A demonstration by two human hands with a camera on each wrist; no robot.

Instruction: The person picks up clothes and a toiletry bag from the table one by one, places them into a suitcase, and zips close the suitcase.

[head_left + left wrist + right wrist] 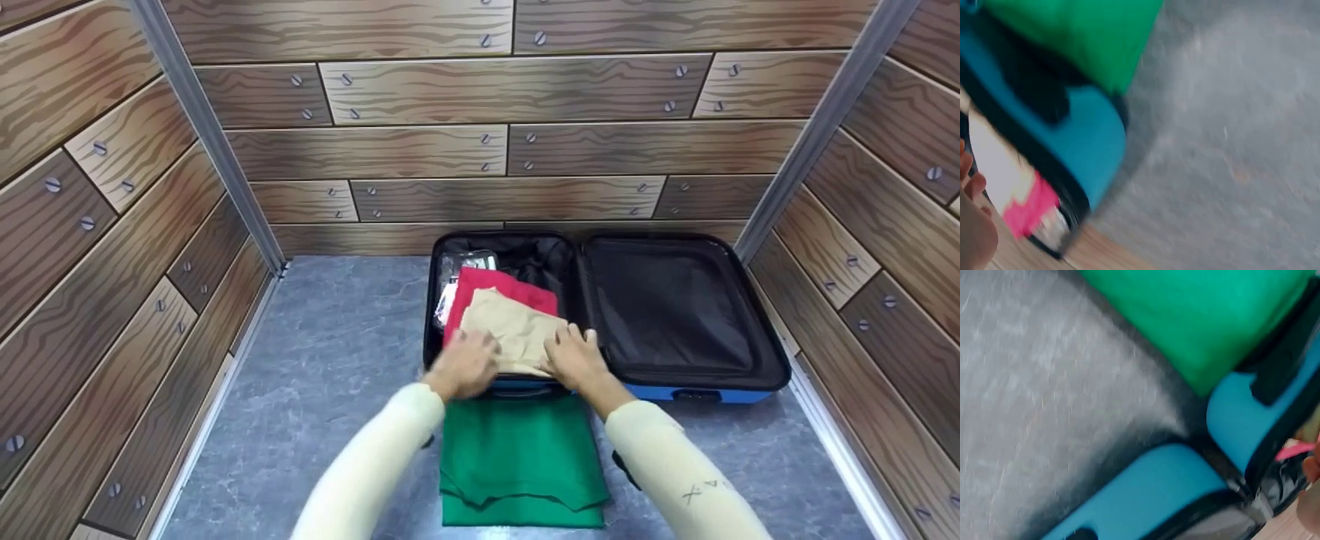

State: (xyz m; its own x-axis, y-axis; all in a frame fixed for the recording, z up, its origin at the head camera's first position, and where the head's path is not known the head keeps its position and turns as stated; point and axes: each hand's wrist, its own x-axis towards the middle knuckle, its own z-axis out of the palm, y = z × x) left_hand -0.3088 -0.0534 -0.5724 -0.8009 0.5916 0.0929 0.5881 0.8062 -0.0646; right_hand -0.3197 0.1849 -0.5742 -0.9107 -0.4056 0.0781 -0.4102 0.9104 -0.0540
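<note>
A person in pale sleeves leans both hands into the near edge of an open suitcase (427,300) on a gray floor (337,337), with a beige cloth (514,326) lying between them and stretching away toward the back wall. The cloth sits in the suitcase's left half, atop a red cloth (510,283) that shows along its far and left sides. Its longer run appears to slant from far left to near right, ending close to the right hand (576,358), whose fingers bend over that corner. The left hand (466,364), blurred, is at the near left edge; neither hand is plainly closer. Whether either grip pinches fabric or merely presses on it, one cannot tell. A folded green cloth (521,442) lies outside, just beside the suitcase's front and between the forearms. Any shift of the beige cloth seems to depend on those two near corners, one by each hand.
</note>
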